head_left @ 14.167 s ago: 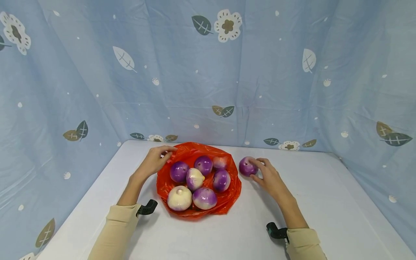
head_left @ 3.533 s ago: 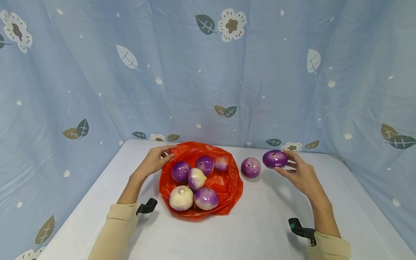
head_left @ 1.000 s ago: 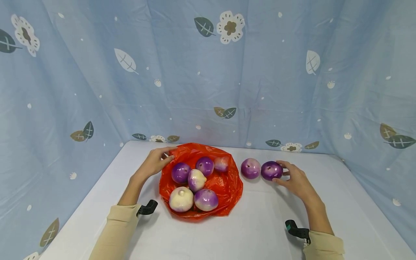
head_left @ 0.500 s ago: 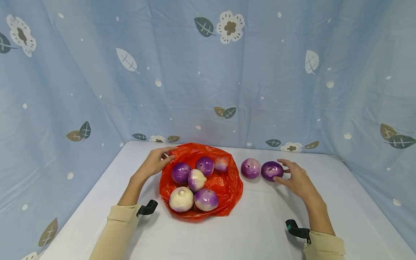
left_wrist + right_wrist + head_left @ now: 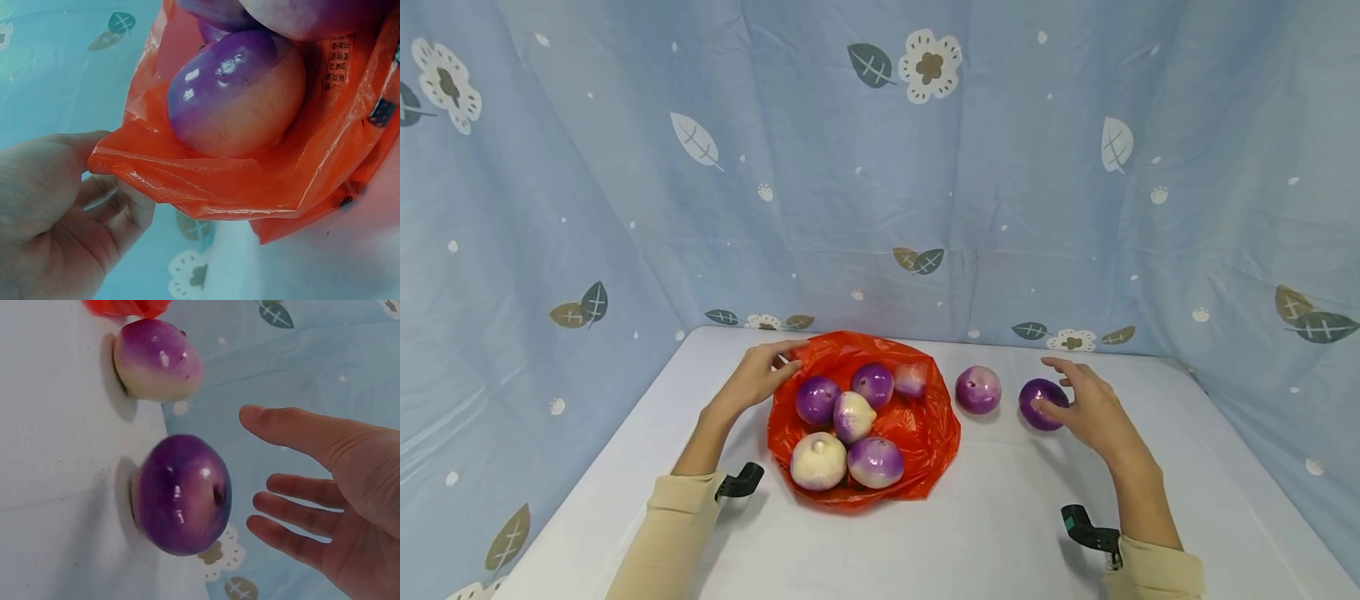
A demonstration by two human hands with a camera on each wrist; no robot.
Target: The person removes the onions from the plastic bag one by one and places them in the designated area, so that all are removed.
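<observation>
Red plastic bag (image 5: 936,433) pinched, dark bulb (image 5: 178,494) untouched

Thin, crinkled film spreads around six rounded, glossy, purple-and-cream bulbs (image 5: 876,462). The left hand (image 5: 760,372) pinches the bag's rim, some fingertips lost behind the film. The right hand (image 5: 1097,412), fingers spread, holds nothing, just beside the dark bulb, which rests on the smooth white bench (image 5: 970,533); in the head view its thumb covers part of that bulb. A paler bulb (image 5: 978,390) sits between dark bulb and bag. Inside, the far-right bulb looks veiled by red film; the bag's printing is too small to read. Half a second ago the right fingers held the dark bulb close beside the paler one; now a wider gap parts the two.
</observation>
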